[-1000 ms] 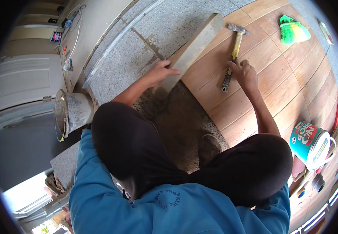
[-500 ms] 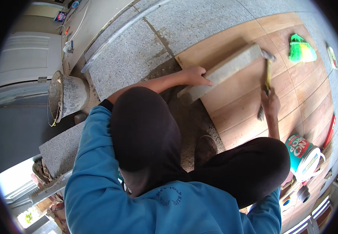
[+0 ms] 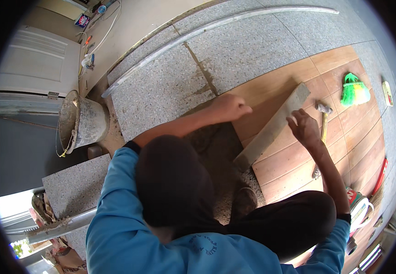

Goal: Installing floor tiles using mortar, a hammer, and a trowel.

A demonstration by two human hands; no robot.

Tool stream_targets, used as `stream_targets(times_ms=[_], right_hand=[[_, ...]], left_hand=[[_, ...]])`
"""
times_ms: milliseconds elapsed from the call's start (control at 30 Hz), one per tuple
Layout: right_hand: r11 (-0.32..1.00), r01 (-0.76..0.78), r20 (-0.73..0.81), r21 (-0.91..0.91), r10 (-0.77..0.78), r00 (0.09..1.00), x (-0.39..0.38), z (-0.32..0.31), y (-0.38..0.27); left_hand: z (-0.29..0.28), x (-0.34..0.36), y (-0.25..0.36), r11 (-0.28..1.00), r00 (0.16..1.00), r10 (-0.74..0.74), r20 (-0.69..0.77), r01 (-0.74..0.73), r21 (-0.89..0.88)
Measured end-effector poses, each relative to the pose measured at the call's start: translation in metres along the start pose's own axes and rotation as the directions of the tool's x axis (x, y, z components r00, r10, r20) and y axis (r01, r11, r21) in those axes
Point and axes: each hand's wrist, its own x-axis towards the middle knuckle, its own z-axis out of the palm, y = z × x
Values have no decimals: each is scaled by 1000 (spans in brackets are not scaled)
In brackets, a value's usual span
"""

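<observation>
A long grey rectangular bar [image 3: 273,128] lies slantwise over the wood-look tiles [image 3: 293,160], its near end by the bare dark patch [image 3: 220,141]. My left hand [image 3: 230,108], its fingers curled closed, is over the tile edge to the left of the bar and apart from it. Whether anything is inside that hand is hidden. At the bar's right edge, my right hand [image 3: 306,130] has bent fingers held apart, with nothing seen in them. I cannot tell if its fingertips touch the bar. Just right of it lies a hammer [image 3: 324,125] with a yellow handle.
A green and yellow brush head [image 3: 354,90] lies far right. Speckled grey slabs [image 3: 161,86] with a long metal strip [image 3: 198,31] lie at the back. A mortar-stained bucket [image 3: 88,121] stands left; a paint pail [image 3: 359,210] is beside my right forearm.
My right hand has let go of the hammer, now on the tiles, and moved to the bar. My left hand has come off the bar. The bar has turned more steeply.
</observation>
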Motion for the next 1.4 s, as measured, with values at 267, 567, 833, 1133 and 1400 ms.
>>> stream_targets(times_ms=[267, 567, 833, 1133, 1400], right_hand=[[794, 521, 615, -313, -249, 748, 26, 12, -34], [767, 444, 547, -464, -146, 824, 39, 7, 9], [871, 483, 279, -93, -443, 852, 167, 48, -121], [887, 455, 166, -81, -438, 883, 295, 161, -249], [917, 395, 72, -47, -391, 917, 316, 199, -251]], left_hand=[[-120, -117, -223, 856, 787, -236, -569, 446, 262], [-162, -246, -355, 641, 746, -369, -555, 636, 429], [-163, -258, -366, 692, 726, -316, -611, 617, 375], [-165, -254, -346, 625, 721, -377, -581, 661, 415], [-165, -255, -344, 597, 723, -393, -568, 671, 441]])
